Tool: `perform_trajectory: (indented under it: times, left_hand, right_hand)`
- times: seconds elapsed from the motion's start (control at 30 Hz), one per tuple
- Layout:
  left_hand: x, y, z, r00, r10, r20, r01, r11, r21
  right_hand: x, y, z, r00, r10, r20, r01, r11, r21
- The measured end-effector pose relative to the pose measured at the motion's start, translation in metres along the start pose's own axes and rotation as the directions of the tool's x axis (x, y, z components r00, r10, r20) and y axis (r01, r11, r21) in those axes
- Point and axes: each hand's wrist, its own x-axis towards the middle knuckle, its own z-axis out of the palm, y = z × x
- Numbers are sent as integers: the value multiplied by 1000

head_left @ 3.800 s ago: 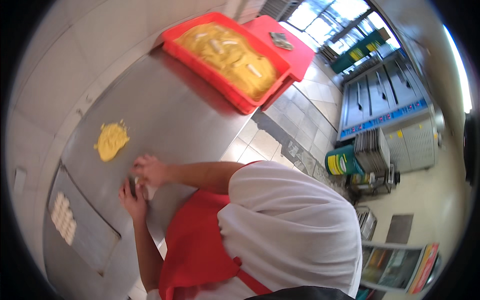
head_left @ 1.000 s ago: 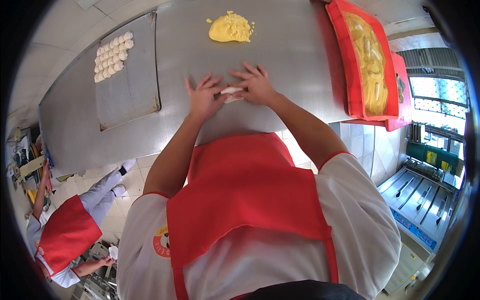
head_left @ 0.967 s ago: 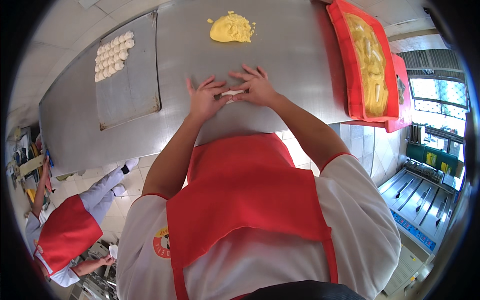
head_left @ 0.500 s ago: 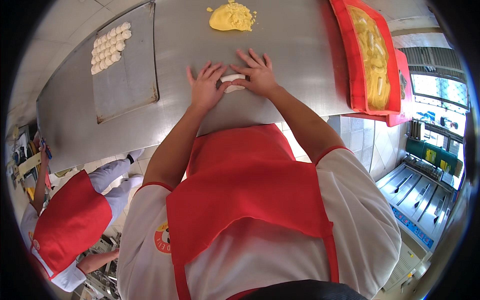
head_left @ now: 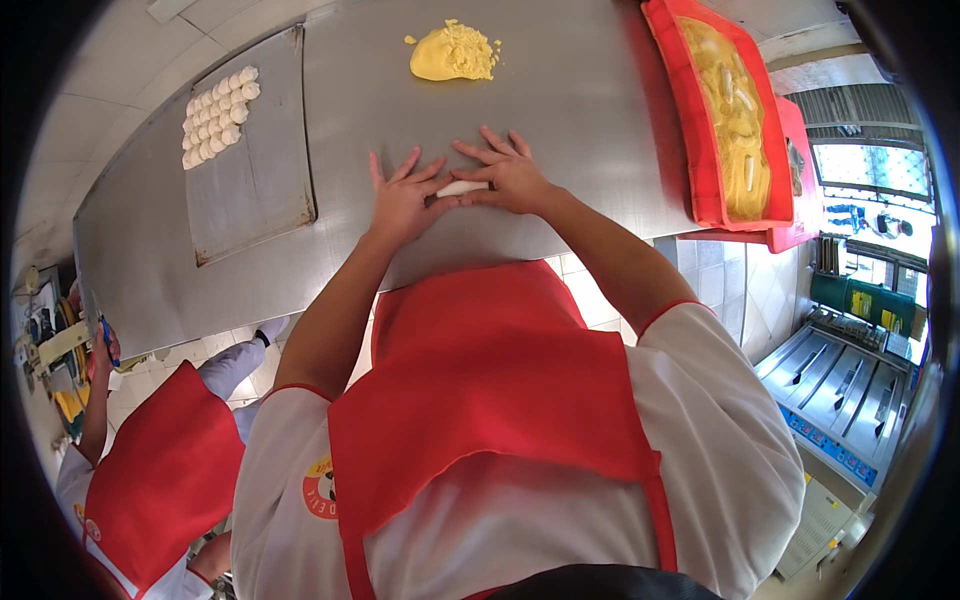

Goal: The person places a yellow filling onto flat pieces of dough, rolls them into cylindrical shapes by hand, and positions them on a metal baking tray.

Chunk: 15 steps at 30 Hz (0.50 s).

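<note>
A white dough piece [head_left: 462, 188] lies at the upper centre of the frame, on the steel desk [head_left: 580, 130]. The left hand [head_left: 405, 203] grasps its left end and the right hand [head_left: 510, 182] its right end, between thumb and fingers, other fingers spread. Above sits a yellow crumbly mound [head_left: 448, 58]. At upper left, a metal tray [head_left: 255, 195] bears rows of white dough balls [head_left: 215, 118]; at upper right stands a red crate [head_left: 706, 165] with yellow contents [head_left: 738, 140].
</note>
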Motion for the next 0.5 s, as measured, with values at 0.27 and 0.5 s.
perform_trajectory:
  times: [0.27,0.5]
  left_hand:
    - [-6,0,17,983,5,-186,0,1000,23]
    - [8,4,29,962,-11,-273,1,999,-35]
  right_hand:
    - [5,3,22,975,-12,-224,3,999,-43]
    - [8,9,16,945,-1,-327,1,1000,-1]
